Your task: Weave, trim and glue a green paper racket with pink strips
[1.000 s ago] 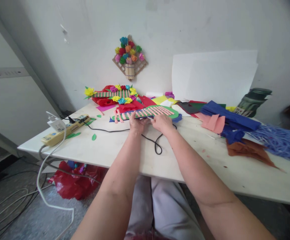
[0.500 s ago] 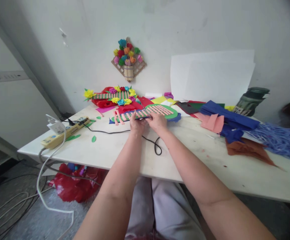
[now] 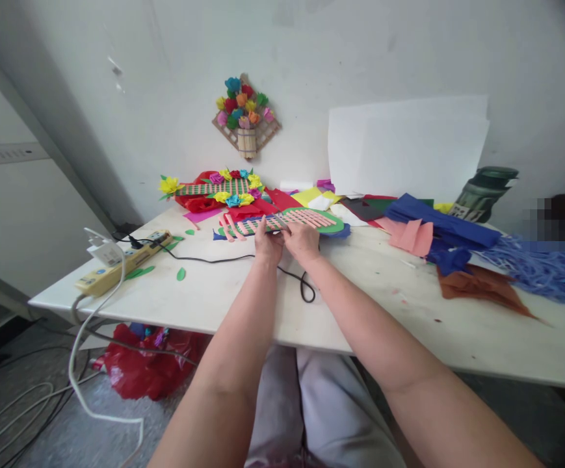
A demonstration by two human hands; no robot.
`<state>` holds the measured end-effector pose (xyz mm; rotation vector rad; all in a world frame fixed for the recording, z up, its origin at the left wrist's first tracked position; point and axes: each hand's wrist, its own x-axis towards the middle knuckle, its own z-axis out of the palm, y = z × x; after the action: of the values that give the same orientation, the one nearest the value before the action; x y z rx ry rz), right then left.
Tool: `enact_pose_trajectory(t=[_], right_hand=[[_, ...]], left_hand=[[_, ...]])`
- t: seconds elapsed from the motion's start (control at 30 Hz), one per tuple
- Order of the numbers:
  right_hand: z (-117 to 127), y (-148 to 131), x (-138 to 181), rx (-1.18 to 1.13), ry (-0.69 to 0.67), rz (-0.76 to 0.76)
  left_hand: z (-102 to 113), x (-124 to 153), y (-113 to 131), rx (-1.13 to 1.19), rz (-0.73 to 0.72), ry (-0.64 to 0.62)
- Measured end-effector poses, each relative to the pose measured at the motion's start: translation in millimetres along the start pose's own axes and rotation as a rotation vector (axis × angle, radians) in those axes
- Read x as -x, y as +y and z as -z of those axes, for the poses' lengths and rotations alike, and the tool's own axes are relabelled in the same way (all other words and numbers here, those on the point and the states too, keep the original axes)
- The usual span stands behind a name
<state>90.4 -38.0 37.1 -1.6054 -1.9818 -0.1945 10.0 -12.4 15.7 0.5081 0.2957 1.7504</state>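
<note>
A flat green guitar-shaped craft (image 3: 333, 224) with woven pink paper strips across it lies tilted over the middle of the table, blue paper under its edge. My left hand (image 3: 267, 246) grips its near edge, thumb on top and fingers beneath. Close beside it, my right hand (image 3: 302, 239) is closed at the same edge, fingertips bent onto the strips; what they pinch is partly hidden. Behind the hands lies a similar guitar craft (image 3: 214, 188) ringed with paper flowers. Loose pink strip ends stick out at the left of the held piece.
A power strip (image 3: 116, 266) with a white charger stands at the left; its black cable (image 3: 204, 260) runs under my wrists. Blue folded paper (image 3: 443, 221), brown paper (image 3: 482, 289), blue shreds (image 3: 545, 270) and a dark bottle (image 3: 484, 195) fill the right. A person's head shows at far right.
My right hand has shifted slightly left along the craft's edge, closer to my left hand. The view has moved a little; the craft stays in nearly the same place.
</note>
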Motion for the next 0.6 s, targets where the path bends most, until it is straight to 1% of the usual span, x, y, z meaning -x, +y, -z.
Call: enact_pose_trajectory(t=[0.13, 0.27, 0.4, 0.47, 0.6], right_hand=[[-0.7, -0.3, 0.8, -0.016, 0.011, 0.026], [-1.9, 2.1, -0.1, -0.022, 0.022, -0.02], [-5.3, 6.1, -1.7, -0.066, 0.071, -0.036], [-8.0, 7.4, -2.3, -0.093, 0.095, -0.015], [-13.8, 8.1, -3.4, -0.144, 0.14, 0.072]], left_hand=[[-0.1, -0.2, 0.0, 0.005, 0.021, 0.011], [0.9, -0.6, 1.2, 0.022, 0.042, 0.004], [2.4, -0.8, 1.7, 0.009, 0.052, -0.03], [2.8, -1.2, 1.2, 0.006, 0.05, -0.039], [1.2, -1.4, 0.1, 0.006, 0.023, -0.024]])
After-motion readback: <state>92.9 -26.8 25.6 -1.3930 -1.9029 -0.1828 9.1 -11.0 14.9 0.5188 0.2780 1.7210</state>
